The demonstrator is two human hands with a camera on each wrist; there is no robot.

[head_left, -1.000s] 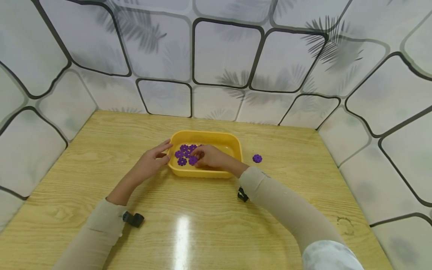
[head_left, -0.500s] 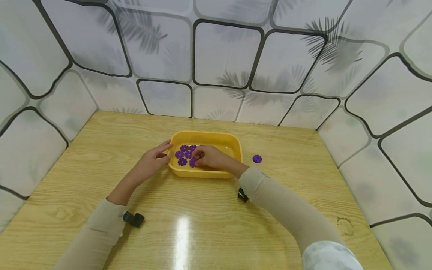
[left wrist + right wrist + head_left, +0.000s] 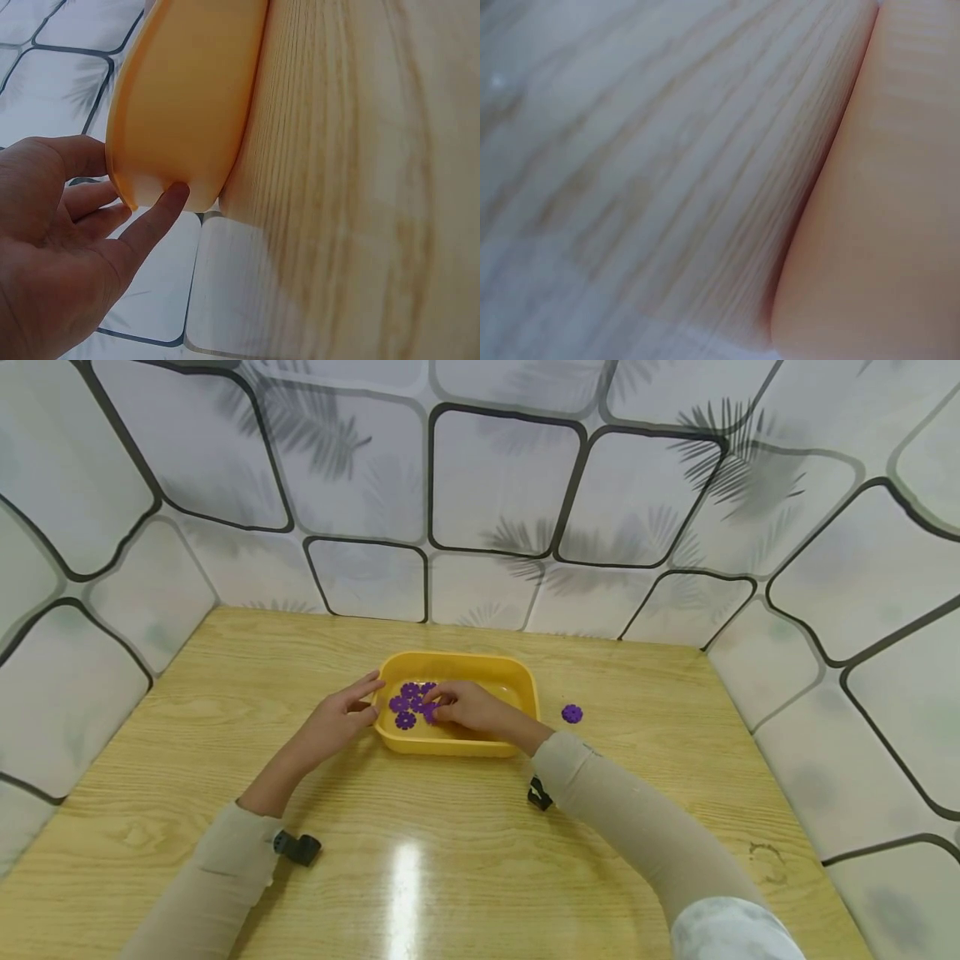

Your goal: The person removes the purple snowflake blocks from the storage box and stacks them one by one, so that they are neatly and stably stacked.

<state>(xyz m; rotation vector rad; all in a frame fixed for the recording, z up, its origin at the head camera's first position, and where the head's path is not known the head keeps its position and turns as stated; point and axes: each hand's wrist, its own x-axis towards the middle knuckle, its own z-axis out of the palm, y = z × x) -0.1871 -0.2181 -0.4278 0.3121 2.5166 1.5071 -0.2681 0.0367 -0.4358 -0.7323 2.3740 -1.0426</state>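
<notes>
Purple disc [image 3: 429, 714], partly hidden by the curled fingers of the right hand [image 3: 470, 707], which I see pinching it inside yellow tray [image 3: 450, 747]; left hand [image 3: 330, 727] loosely spread, touching tray's end

A pale wood-grain table [image 3: 645, 165], its streaks blurred, fills the left of the right wrist view, meeting on a slant the smooth, peach-orange side of a tub [image 3: 881, 202] at right
</notes>
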